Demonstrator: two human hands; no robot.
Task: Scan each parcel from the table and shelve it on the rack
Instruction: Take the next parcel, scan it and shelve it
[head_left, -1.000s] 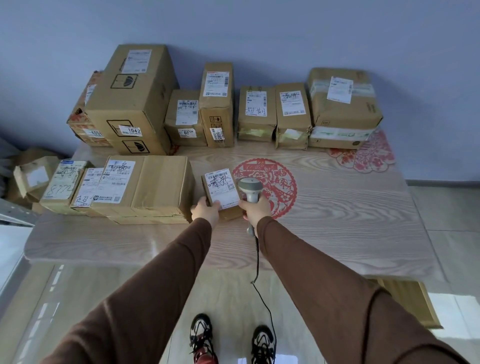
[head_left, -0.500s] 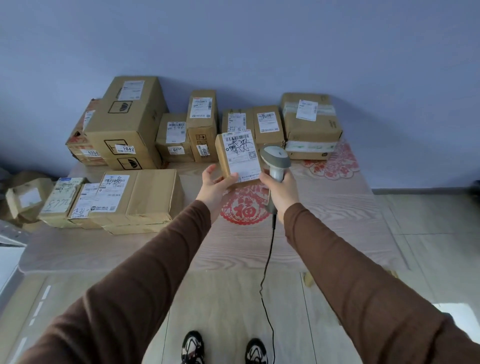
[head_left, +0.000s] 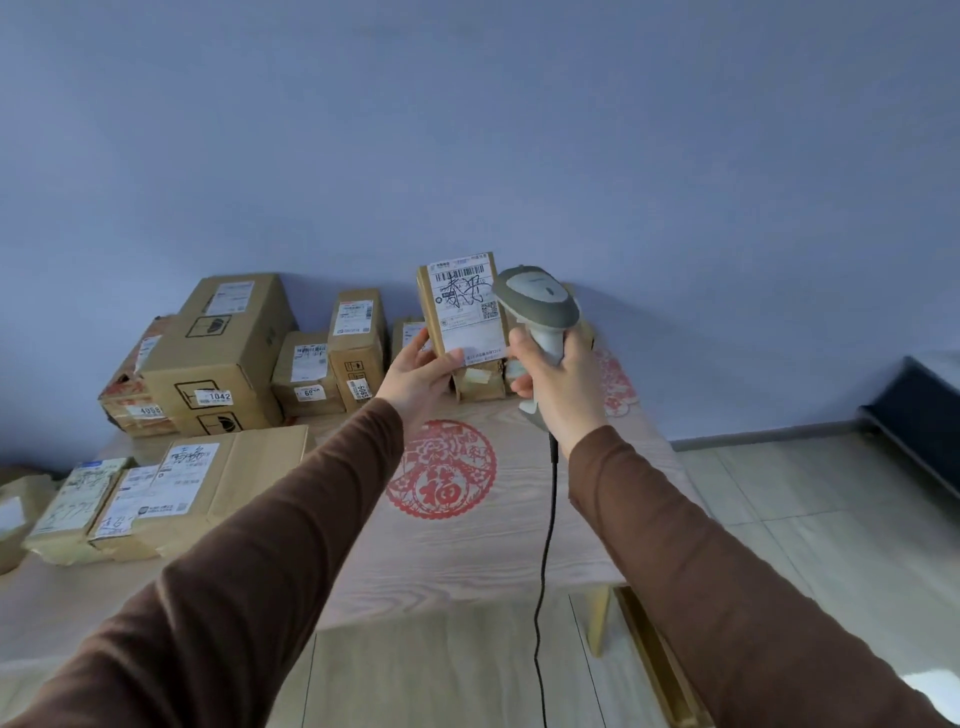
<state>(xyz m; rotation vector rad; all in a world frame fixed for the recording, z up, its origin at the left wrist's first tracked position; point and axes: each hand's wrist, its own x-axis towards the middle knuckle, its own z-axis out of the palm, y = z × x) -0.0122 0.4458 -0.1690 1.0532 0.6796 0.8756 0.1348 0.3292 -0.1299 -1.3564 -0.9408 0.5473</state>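
Observation:
My left hand holds a small cardboard parcel upright in the air, its white label with barcode and black handwriting facing me. My right hand grips a grey corded barcode scanner right beside the parcel's right edge, head close to the label. Both are raised above the wooden table. Several more parcels remain on the table: a big box marked 1042, small boxes along the wall, and flat boxes at the front left.
A red paper-cut decoration lies on the tabletop under my arms. The scanner cable hangs down past the table's front edge. A dark rack or shelf edge shows at the far right. Tiled floor lies to the right.
My left hand picked the small parcel off the table and raised it upright. My right hand lifted the scanner alongside it. My view tilted upward toward the wall.

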